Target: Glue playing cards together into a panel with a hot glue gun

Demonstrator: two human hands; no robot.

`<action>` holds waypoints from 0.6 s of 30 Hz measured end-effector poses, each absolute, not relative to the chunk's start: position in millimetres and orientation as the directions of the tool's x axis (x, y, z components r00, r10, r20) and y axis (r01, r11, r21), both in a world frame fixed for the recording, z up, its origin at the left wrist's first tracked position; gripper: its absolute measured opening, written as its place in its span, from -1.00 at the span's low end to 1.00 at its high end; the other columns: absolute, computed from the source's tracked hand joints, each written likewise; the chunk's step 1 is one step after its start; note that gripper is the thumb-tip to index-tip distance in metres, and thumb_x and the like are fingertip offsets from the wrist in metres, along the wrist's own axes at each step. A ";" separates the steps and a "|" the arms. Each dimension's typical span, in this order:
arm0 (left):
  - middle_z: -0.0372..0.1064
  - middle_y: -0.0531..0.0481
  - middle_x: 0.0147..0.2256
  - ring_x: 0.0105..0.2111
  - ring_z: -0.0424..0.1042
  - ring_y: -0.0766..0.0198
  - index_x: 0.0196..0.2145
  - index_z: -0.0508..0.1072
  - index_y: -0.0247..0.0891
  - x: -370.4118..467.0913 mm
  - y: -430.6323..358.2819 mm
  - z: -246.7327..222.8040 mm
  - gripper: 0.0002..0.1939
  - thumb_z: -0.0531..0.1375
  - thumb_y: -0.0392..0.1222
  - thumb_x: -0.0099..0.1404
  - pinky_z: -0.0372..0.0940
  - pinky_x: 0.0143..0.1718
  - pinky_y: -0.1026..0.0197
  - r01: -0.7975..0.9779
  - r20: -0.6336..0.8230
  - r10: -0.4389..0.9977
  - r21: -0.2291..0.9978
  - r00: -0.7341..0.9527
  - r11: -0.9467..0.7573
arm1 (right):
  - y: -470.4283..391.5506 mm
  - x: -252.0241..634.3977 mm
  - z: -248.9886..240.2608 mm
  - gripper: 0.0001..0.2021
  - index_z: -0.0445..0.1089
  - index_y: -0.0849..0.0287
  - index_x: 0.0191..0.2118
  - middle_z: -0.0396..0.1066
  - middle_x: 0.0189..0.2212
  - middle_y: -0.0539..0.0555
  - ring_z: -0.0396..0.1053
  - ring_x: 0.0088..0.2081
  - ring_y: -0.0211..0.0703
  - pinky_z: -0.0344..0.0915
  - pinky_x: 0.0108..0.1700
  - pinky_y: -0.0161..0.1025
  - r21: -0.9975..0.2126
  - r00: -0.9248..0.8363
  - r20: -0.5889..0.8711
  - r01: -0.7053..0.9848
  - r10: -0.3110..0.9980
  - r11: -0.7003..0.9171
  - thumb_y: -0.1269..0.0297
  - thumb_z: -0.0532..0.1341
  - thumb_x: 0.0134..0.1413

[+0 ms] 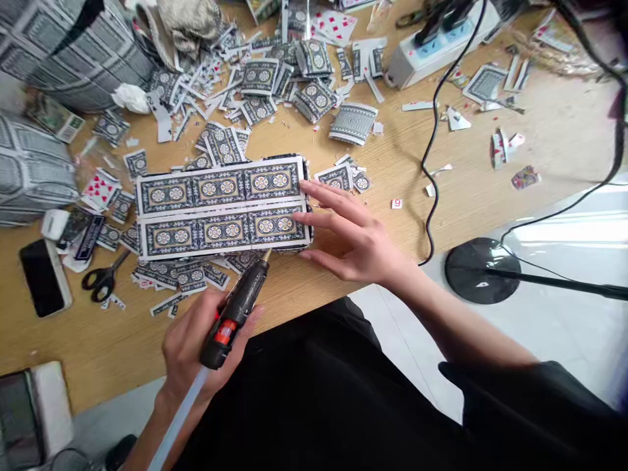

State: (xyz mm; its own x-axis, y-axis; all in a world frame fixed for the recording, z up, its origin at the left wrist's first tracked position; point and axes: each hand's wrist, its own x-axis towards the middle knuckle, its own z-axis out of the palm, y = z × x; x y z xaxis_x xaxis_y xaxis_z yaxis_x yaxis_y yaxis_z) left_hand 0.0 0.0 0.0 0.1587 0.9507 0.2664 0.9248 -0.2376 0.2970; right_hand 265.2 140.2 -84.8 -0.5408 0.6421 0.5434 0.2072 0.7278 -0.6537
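My left hand [196, 347] is wrapped around a black hot glue gun [240, 307] with a clear glue stick [179, 418] trailing from its back end. The gun's nozzle points at the near edge of a rectangular panel made of playing cards [220, 216], close to its right end. Two rows of patterned card backs, bordered in white, cover the panel's top. With fingers spread, my right hand [350, 229] rests its fingertips on the panel's right end, the thumb near the lower right corner. Cut card strips [191, 275] lie beside and partly under the panel.
Folded card pieces [314, 98] and scraps pile up behind the panel. Scissors [103, 278] and a phone [45, 278] lie at the left, below large card-covered objects [34, 170]. A power strip [426, 52], a black cable [432, 150] and a round lamp base [481, 268] are right.
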 end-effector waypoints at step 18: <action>0.63 0.04 -0.29 -0.32 0.61 0.21 -0.19 0.61 -0.19 -18.3 -13.9 26.9 -0.83 0.36 -0.05 0.45 0.44 -0.19 0.19 0.916 0.236 0.971 0.397 -0.036 -0.062 | 139.8 264.7 -81.5 -0.44 0.35 -0.02 0.39 0.21 0.53 0.17 0.22 0.53 0.19 0.31 0.50 0.31 -0.636 -0.550 0.530 0.245 0.645 0.731 0.25 0.40 0.36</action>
